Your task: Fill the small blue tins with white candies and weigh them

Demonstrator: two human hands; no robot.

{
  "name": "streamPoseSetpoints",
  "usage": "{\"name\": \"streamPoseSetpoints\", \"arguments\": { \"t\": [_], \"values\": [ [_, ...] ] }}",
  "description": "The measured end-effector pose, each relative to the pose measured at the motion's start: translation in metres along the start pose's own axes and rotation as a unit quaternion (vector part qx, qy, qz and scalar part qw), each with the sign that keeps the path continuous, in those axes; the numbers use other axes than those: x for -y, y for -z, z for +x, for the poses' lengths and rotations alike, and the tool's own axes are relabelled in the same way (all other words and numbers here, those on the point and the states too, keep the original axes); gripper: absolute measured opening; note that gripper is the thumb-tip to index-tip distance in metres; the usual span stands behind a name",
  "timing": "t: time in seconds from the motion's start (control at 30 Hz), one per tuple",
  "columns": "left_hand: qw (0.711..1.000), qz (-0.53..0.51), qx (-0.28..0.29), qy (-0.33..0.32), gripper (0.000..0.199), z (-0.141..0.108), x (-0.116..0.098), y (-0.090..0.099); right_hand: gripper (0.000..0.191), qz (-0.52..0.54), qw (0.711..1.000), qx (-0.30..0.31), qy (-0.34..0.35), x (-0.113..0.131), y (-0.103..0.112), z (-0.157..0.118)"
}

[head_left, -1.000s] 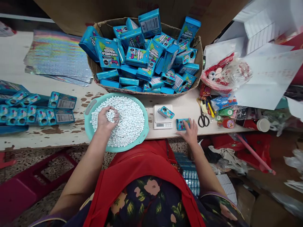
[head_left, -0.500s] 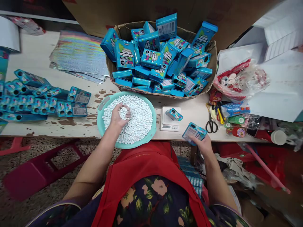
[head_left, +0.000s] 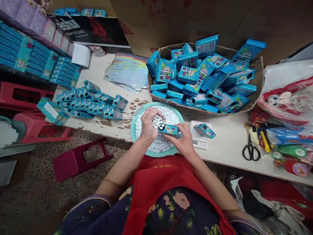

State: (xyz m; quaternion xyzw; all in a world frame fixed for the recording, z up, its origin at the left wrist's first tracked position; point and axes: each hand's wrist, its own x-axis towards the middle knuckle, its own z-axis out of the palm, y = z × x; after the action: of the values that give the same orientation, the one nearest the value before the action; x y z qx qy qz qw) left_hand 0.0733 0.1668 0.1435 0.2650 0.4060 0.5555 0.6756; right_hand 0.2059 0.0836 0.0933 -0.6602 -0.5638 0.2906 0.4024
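Observation:
Over a turquoise basin [head_left: 133, 130] full of small white candies [head_left: 158, 146], my left hand [head_left: 149, 127] is cupped around a handful of the same candies. My right hand [head_left: 183, 138] grips a blue candy box [head_left: 171, 129], tilted so that its round opening faces the cupped candies. Box and handful meet, or nearly so, above the basin. Just right of my right hand, a white digital scale [head_left: 200, 144] bears another blue box [head_left: 205, 130].
A cut-down carton [head_left: 259, 75] heaped with blue boxes stands behind the basin. Rows of blue boxes [head_left: 97, 107] and holographic sheets [head_left: 127, 71] lie to the left. On the right are black scissors [head_left: 251, 151] and bagged items [head_left: 286, 98]. A magenta stool [head_left: 73, 163] is on the floor.
My right hand has brought its box leftward from beside the scale to over the basin. My left hand has lifted candies to the box's opening. The view has swung left.

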Motion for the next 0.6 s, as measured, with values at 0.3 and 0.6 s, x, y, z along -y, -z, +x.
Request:
{"name": "streamPoseSetpoints", "arguments": {
  "t": [0.3,0.6],
  "values": [
    [0.999,0.042,-0.018,-0.005,0.027,-0.002,0.009,0.006,0.036,-0.127,0.991,-0.013,0.035,0.005,-0.007,-0.001],
    [0.999,0.045,-0.023,-0.002,0.03,-0.003,0.013,0.001,0.035,-0.143,0.988,-0.022,0.046,0.008,0.0,-0.006]
  ]
}}
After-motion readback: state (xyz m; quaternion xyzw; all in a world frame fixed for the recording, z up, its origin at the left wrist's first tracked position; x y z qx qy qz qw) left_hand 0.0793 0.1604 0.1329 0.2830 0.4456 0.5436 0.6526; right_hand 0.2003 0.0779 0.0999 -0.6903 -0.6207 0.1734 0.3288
